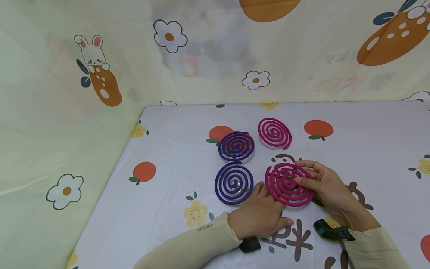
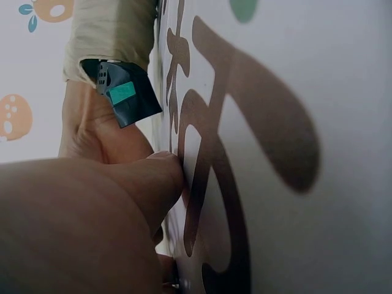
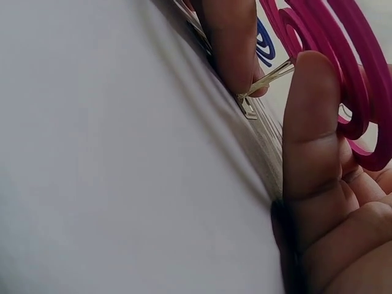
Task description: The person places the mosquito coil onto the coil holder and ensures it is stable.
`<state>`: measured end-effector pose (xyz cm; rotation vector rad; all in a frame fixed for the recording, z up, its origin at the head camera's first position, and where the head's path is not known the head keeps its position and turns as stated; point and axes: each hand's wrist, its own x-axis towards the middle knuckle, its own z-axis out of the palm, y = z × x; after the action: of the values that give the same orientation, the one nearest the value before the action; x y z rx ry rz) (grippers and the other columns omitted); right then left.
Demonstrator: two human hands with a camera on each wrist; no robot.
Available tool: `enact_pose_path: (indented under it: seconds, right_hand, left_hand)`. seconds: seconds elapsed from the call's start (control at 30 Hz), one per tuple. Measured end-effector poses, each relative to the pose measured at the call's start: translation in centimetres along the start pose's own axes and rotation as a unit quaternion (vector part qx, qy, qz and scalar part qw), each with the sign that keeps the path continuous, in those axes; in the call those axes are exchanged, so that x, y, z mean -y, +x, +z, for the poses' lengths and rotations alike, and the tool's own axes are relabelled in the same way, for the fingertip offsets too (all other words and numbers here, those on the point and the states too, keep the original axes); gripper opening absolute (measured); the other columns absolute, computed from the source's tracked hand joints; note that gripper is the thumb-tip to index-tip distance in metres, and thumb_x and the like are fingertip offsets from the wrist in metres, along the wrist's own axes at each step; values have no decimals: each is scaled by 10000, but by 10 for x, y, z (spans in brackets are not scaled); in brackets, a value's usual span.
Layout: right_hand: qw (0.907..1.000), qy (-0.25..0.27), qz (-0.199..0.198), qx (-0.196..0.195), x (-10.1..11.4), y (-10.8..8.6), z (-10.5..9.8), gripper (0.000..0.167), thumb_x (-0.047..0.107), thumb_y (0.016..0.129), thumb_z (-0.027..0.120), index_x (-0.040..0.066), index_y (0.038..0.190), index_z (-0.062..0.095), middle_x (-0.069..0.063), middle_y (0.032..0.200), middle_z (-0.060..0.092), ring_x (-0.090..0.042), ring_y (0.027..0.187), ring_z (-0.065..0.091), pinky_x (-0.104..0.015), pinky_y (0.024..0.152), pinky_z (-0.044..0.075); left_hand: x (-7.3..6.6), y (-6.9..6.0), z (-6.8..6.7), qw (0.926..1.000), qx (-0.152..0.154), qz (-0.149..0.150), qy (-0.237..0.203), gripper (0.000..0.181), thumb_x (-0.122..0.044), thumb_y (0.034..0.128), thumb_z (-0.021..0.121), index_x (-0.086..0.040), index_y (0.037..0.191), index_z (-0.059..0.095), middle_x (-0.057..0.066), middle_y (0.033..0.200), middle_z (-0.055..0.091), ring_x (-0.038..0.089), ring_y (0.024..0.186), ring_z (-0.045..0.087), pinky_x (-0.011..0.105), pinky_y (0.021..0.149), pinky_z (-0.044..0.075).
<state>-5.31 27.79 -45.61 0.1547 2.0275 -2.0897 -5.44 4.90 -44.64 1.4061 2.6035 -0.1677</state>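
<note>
My right hand (image 1: 330,190) pinches the right edge of a pink mosquito coil (image 1: 289,185) between thumb and fingers. In the right wrist view this coil (image 3: 361,67) stands tilted above the cloth, with a thin gold metal stand (image 3: 269,79) beneath it. Palm down on the cloth lies my left hand (image 1: 258,215), its thumb stretched out to the right. Fingers of that hand reach partly under the pink coil, and in the right wrist view a finger (image 3: 229,46) touches the stand's foot. Just left of those fingertips is a dark blue coil (image 1: 234,183).
Behind the near blue coil sits a second dark blue coil (image 1: 236,146), the two nearly touching. A second pink coil (image 1: 274,133) is at the back right. A printed white cloth (image 1: 161,149) covers the table, and a patterned curtain (image 1: 208,74) hangs behind it.
</note>
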Motion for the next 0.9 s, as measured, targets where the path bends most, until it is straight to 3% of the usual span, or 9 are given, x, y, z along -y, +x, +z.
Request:
enact_pose_path:
  seconds: [0.5,0.9]
  right_hand:
    - [9999,-112,29,-16,-1,0,-1,436,131,1014,697,91,1396,490,9,1060,760,-116,931,753,-280,796,616]
    - [9996,265,-23,-55,-3,-1,-3,398,59,1013,678,103,1373,516,6,1032,768,-119,904,762,-276,769,618]
  left_hand:
    - [1,1,0,9999,135,11,-91,822,-656,1050,391,-200,1688,145,10,1730,222,243,1574,168,430,1261,213]
    - [2,-1,0,9999,63,81,12,820,-653,1058,364,-165,1685,159,30,1719,257,270,1563,220,438,1253,230]
